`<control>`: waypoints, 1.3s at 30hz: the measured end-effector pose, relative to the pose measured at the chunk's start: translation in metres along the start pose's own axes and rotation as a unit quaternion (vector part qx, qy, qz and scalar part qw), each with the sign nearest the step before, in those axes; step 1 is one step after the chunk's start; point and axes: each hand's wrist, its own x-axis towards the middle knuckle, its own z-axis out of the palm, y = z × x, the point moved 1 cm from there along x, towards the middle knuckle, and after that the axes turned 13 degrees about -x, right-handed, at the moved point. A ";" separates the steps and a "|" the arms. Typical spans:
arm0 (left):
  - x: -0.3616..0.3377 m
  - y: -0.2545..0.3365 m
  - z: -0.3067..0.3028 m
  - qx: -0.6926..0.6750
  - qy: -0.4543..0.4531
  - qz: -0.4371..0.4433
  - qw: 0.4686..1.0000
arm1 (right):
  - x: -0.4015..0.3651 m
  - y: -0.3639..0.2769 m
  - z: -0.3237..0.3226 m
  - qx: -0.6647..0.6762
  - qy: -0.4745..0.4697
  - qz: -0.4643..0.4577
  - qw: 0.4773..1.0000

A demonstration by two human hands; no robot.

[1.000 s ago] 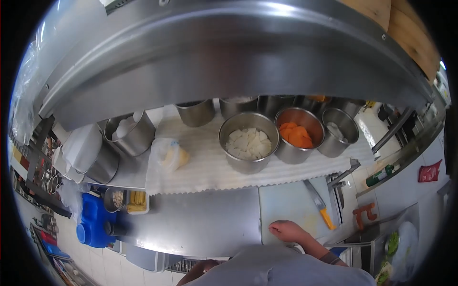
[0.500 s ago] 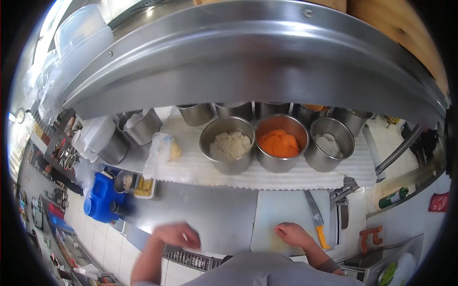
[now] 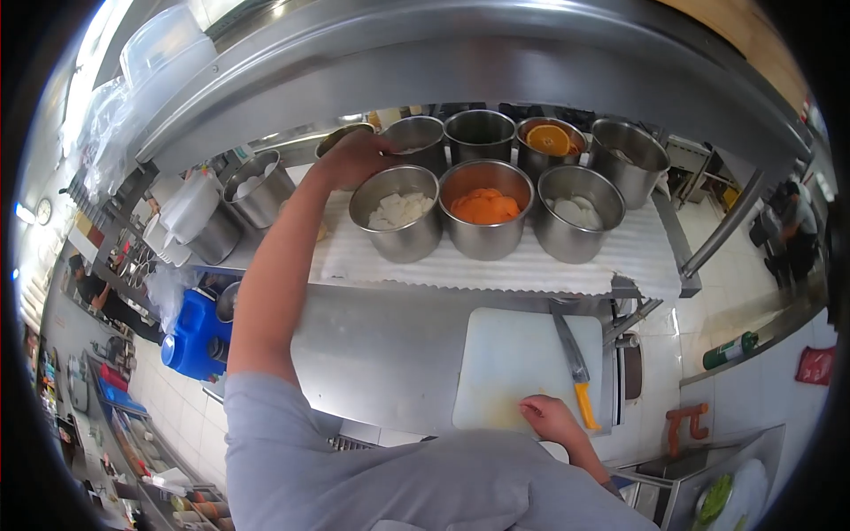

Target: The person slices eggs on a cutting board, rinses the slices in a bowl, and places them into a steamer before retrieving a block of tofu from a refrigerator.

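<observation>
My left hand [image 3: 358, 157] reaches over the shelf to the back row of steel pots. Its fingers are apart at the near side of a back pot [image 3: 416, 133]; whether they touch the rim cannot be told. Just below that hand stands a pot of white pieces [image 3: 400, 211]. Beside it are a pot of orange slices [image 3: 485, 206] and a pot of pale round slices [image 3: 577, 212]. Down at the front edge of the white cutting board [image 3: 505, 354], my right hand [image 3: 551, 416] rests with curled fingers and nothing visible in them. A yellow-handled knife [image 3: 574, 354] lies on the board's right side.
White ribbed matting [image 3: 354, 257] covers the shelf under the pots. One back pot contains a halved orange [image 3: 548, 140]. A steel overshelf [image 3: 496, 71] crosses above. On the left is a blue jug [image 3: 190, 332]. Other people [image 3: 797, 230] stand in the background.
My left hand has risen from over the steel counter to the back pots. The view has shifted, showing more of the back row. My right hand stays by the board's front edge.
</observation>
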 end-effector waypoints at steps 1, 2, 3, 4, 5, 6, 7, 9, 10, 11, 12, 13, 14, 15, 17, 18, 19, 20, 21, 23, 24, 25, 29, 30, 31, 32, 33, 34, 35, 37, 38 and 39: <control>0.001 0.001 0.001 0.053 0.015 0.021 0.998 | -0.009 0.005 0.001 -0.007 -0.004 0.027 1.000; 0.001 0.001 0.005 0.052 0.010 0.023 0.998 | -0.017 0.008 0.001 -0.005 -0.004 0.032 0.999; 0.002 0.001 0.006 0.065 0.041 0.035 0.996 | -0.024 0.009 0.000 -0.011 -0.008 0.038 0.999; 0.003 0.001 0.005 0.078 0.074 0.048 0.993 | -0.028 0.010 -0.001 -0.018 -0.010 0.043 0.999; 0.005 0.001 0.005 0.078 0.071 0.050 0.993 | -0.032 0.013 0.001 -0.016 -0.009 0.046 0.999; 0.007 0.000 0.005 0.080 0.079 0.054 0.992 | -0.035 0.017 0.002 -0.016 -0.008 0.052 0.998; 0.009 0.002 0.006 0.082 0.089 0.058 0.991 | -0.037 0.020 0.003 -0.016 -0.007 0.058 0.998; 0.013 0.004 0.007 0.085 0.111 0.057 0.989 | -0.035 0.024 0.004 -0.025 0.001 0.054 0.998; 0.014 0.005 0.007 0.091 0.133 0.054 0.985 | -0.033 0.024 0.003 -0.032 0.007 0.048 0.998; 0.016 0.005 0.008 0.091 0.132 0.054 0.986 | -0.031 0.023 0.002 -0.032 0.006 0.050 0.998; 0.018 0.005 0.008 0.075 0.139 0.060 0.986 | -0.027 0.022 0.000 -0.038 0.018 0.046 0.998; 0.020 0.005 0.007 0.059 0.146 0.066 0.985 | -0.024 0.022 -0.001 -0.045 0.028 0.042 0.998; 0.023 0.005 0.007 0.059 0.145 0.065 0.986 | -0.022 0.019 -0.003 -0.044 0.027 0.043 0.998; 0.027 0.006 0.005 0.077 0.163 0.083 0.980 | -0.019 0.014 -0.006 -0.027 0.034 0.049 0.998; 0.035 0.001 0.001 0.094 0.181 0.097 0.974 | -0.016 0.013 -0.007 -0.012 0.038 0.055 0.998; 0.039 -0.001 -0.001 0.122 0.222 0.145 0.956 | -0.014 0.018 -0.005 -0.028 0.035 0.051 0.998; 0.040 -0.002 -0.002 0.149 0.262 0.192 0.934 | -0.013 0.020 -0.005 -0.043 0.031 0.046 0.997; 0.039 -0.005 -0.008 0.148 0.263 0.189 0.935 | -0.013 0.020 -0.005 -0.045 0.027 0.046 0.998; 0.037 -0.008 -0.016 0.316 0.261 0.206 0.889 | -0.012 0.018 -0.005 -0.047 0.026 0.044 0.998; 0.024 0.002 -0.027 0.473 0.249 0.214 0.818 | -0.011 0.016 -0.003 -0.050 0.022 0.043 0.998; 0.013 0.008 -0.033 0.455 0.273 0.190 0.826 | -0.011 0.017 0.001 -0.036 0.017 0.055 0.998; -0.002 0.016 -0.037 0.436 0.296 0.165 0.834 | -0.012 0.017 0.002 -0.023 0.012 0.067 0.997; -0.095 0.068 -0.025 0.180 0.358 0.183 0.898 | -0.012 0.011 0.005 0.009 -0.012 0.085 0.996; -0.119 0.081 -0.020 0.119 0.357 0.157 0.913 | -0.012 0.013 0.008 -0.003 -0.023 0.082 0.996; -0.141 0.089 -0.015 0.057 0.356 0.128 0.924 | -0.011 0.014 0.009 -0.017 -0.035 0.078 0.996; -0.161 0.092 -0.009 0.057 0.361 0.122 0.923 | -0.009 0.011 0.007 -0.021 -0.041 0.073 0.996; -0.180 0.093 -0.004 0.058 0.369 0.156 0.914 | -0.008 0.005 0.005 -0.017 -0.044 0.071 0.996; -0.200 0.095 0.000 0.059 0.377 0.189 0.905 | -0.006 0.002 0.004 -0.014 -0.048 0.069 0.996; -0.220 0.097 0.003 0.060 0.381 0.180 0.905 | -0.004 0.005 0.006 -0.018 -0.055 0.065 0.996; -0.258 0.103 0.009 0.135 0.369 0.206 0.896 | -0.002 0.016 0.013 -0.051 -0.047 0.045 0.997; -0.276 0.103 0.013 0.136 0.371 0.196 0.898 | 0.003 0.014 0.010 -0.054 -0.057 0.042 0.996; -0.302 0.098 0.020 0.126 0.347 0.196 0.909 | 0.007 0.011 0.009 -0.075 -0.085 0.041 0.993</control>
